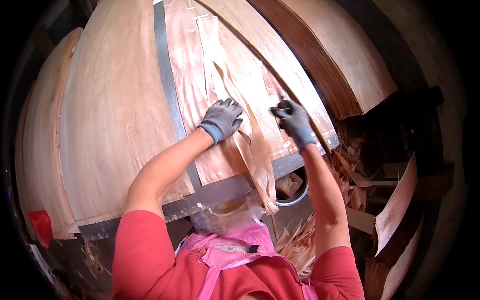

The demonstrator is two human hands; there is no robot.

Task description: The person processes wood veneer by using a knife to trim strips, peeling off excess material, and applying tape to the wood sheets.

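Observation:
A wide reddish wood veneer sheet (195, 100) lies on a dark worktable (215, 192). On it rests a long pale veneer strip (257, 150), which curls and hangs over the table's near edge. My left hand (221, 120), in a grey glove, presses flat on the sheet beside that strip, touching its left edge. My right hand (294, 121), also gloved, is closed around a small dark tool (283, 106) held over the right part of the sheet.
A large pale veneer sheet (115, 110) covers the table's left side, and a thick veneer stack (330, 55) rises at the upper right. Scrap strips (350, 175) litter the floor to the right, near a round bin (292, 192). A red object (41, 225) sits at lower left.

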